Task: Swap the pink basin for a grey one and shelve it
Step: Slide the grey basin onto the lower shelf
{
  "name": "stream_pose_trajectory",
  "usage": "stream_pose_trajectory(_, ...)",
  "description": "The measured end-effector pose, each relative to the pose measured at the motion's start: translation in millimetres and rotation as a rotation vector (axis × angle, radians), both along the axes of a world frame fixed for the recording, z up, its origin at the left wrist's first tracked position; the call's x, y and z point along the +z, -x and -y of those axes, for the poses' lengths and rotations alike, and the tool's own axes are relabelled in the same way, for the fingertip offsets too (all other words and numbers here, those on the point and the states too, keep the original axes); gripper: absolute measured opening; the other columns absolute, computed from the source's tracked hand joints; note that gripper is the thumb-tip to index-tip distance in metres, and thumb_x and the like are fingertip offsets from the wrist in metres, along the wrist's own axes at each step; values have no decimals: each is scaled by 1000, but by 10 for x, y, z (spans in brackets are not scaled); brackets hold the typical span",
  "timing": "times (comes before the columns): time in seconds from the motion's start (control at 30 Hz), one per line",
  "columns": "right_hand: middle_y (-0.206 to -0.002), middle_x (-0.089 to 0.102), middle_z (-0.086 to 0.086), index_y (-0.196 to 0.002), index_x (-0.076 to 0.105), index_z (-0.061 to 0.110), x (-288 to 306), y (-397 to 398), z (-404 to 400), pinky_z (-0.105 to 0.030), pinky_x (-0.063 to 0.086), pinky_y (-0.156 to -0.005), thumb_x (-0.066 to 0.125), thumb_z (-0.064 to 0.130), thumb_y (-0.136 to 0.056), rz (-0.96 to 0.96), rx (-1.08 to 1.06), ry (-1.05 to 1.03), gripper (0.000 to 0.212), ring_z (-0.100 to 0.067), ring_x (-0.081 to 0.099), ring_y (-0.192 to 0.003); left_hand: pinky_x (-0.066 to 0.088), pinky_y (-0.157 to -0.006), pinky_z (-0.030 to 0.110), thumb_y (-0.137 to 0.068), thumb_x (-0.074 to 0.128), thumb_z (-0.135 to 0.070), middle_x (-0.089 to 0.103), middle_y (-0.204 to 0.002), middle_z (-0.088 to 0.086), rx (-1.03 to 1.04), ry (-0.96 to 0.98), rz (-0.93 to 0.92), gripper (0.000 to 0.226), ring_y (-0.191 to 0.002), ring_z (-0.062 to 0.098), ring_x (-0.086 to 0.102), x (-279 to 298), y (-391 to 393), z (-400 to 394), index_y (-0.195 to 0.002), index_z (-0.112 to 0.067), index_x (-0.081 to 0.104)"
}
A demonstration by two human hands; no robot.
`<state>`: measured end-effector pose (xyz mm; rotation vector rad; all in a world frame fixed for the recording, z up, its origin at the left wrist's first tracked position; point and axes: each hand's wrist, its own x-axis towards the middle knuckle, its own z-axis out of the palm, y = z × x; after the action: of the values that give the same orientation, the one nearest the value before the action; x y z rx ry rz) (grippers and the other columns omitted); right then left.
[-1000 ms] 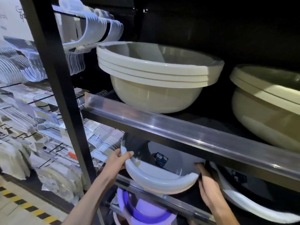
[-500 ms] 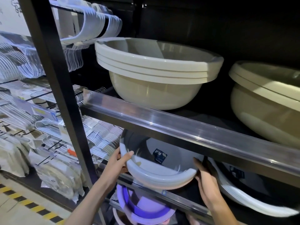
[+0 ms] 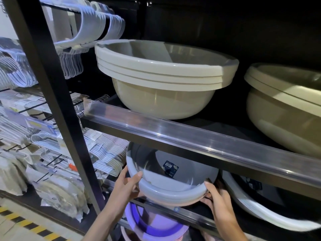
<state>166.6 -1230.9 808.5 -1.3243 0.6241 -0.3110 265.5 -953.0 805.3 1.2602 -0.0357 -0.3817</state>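
Grey basin is sitting tilted at the front edge of the lower shelf, its open side facing up and out, with a dark blue label stuck inside it. Looks like it's nested on a couple more grey ones, going by the stacked rims. Left hand grips the left rim, thumb hooked over the top and fingers curled around underneath. Right hand holds the right rim, thumb on the edge, fingers tucked below. Up above, a stack of beige basins sits on the upper shelf. Purple basins sit one level down, white hangers off left.
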Motion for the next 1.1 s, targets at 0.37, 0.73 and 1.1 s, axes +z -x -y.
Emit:
stream_pose_trajectory(0.37,-94,78,-20,-100,73,-6,9,-44,-25,-46,59,-85,64,21,-94,20,3,42,29,-30,75,-95,62,-82,45,-85,75,-45,78,-87,10,-14,-65,19,77,-101,33,75,-75,-119,8,-149,-17,42)
stream_pose_trajectory(0.73,-97,79,-18,-91,79,-1,102,-15,-64,-47,53,-97,63,29,-94,56,74,34,34,-26,74,-102,63,-79,42,-82,74,-45,77,-106,19,-17,-75,17,72,-102,34,75,13,-157,54,-141,-13,49)
stream_pose_trajectory(1.1,-90,78,6,-159,9,17,70,169,-430,-39,58,-90,77,40,-78,-6,41,-64,107,-20,69,-107,63,-75,37,-75,84,-49,79,-105,16,11,-11,-12,99,-95,35,76,-70,162,173,-155,-34,28)
